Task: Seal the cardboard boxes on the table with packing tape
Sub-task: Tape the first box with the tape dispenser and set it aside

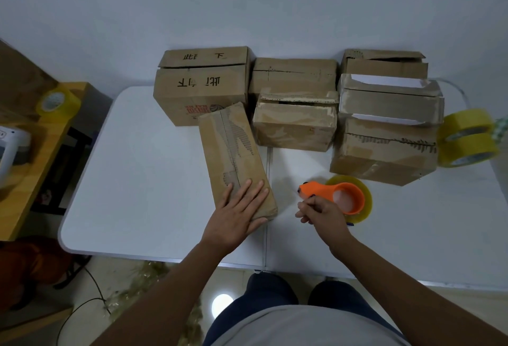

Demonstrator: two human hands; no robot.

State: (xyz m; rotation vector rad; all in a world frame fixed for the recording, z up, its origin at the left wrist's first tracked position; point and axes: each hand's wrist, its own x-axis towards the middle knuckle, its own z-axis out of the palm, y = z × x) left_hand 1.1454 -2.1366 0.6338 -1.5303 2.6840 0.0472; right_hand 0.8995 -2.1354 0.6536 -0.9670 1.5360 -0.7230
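Left hand (239, 211) lies flat, fingers straight, on a long cardboard box (233, 153); right hand (319, 212), fingers curled, apparently empty, touches an orange tape dispenser (334, 193)

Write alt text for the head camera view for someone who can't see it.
A person's left hand presses flat on a long cardboard box on a white table, while the right hand pinches at an orange tape dispenser. More boxes sit behind.
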